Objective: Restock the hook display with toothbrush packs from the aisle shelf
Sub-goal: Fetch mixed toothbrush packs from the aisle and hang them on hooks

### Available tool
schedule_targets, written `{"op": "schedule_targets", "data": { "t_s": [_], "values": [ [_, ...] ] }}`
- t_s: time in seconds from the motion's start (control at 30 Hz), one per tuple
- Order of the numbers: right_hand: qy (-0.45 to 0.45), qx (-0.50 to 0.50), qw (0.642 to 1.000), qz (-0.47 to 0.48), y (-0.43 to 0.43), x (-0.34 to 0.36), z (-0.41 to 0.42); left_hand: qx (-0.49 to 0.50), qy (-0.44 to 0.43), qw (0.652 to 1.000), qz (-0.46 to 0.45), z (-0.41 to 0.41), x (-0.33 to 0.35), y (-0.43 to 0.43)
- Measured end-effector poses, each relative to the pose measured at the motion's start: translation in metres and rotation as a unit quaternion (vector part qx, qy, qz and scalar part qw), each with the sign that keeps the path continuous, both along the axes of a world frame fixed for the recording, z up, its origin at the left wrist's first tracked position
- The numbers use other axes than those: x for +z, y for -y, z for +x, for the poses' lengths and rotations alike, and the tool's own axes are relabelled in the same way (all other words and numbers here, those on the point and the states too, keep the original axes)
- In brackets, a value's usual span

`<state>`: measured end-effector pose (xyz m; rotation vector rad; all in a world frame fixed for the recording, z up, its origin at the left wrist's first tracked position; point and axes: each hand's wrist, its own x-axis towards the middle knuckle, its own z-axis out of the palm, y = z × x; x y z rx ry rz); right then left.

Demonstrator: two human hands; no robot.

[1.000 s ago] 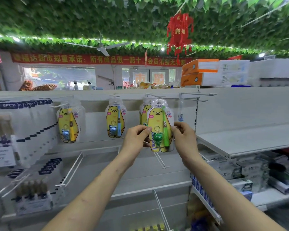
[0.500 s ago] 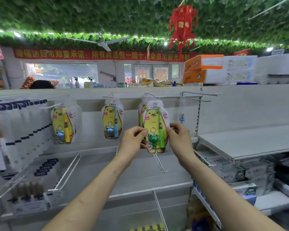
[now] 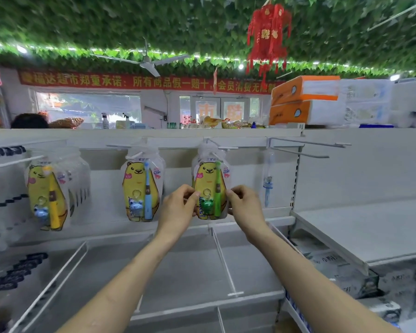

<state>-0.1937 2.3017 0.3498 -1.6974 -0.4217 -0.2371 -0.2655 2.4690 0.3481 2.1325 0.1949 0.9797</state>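
The left hand [image 3: 178, 207] and right hand [image 3: 244, 207] each pinch a side edge of the green pack [image 3: 210, 188], which hangs on the hook [image 3: 217, 147] right of centre; an uneven release or tug could skew it or slide it off.

Leafy ceiling [image 3: 154, 22], ceiling fan [image 3: 147, 63], red banner [image 3: 120, 81], windows [image 3: 89, 105].

A red lantern [image 3: 268, 34] hangs from the leafy ceiling [image 3: 130, 25], a white fan [image 3: 147, 64] to its left. A red banner [image 3: 106, 81] runs below; two orange tissue packs [image 3: 303, 100] sit stacked at right.
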Motion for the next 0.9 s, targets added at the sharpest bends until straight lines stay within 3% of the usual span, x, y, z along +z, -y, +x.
{"op": "schedule_targets", "data": {
  "t_s": [0.27, 0.47, 0.73, 0.9],
  "values": [
    [0.038, 0.016, 0.999, -0.025, 0.019, -0.015, 0.014, 0.083, 0.037, 0.996, 0.013, -0.001, -0.014, 0.011],
    [0.091, 0.021, 0.989, -0.112, 0.085, -0.024, 0.012, 0.108, 0.016, 0.989, 0.103, -0.013, -0.028, 0.084],
    [0.205, -0.029, 0.929, -0.308, 0.255, -0.035, 0.009, 0.046, -0.026, 0.977, 0.209, 0.008, -0.037, 0.253],
    [0.211, -0.114, 0.886, -0.396, 0.403, -0.057, 0.009, -0.040, -0.071, 0.971, 0.225, 0.049, -0.051, 0.389]
  ]
}}
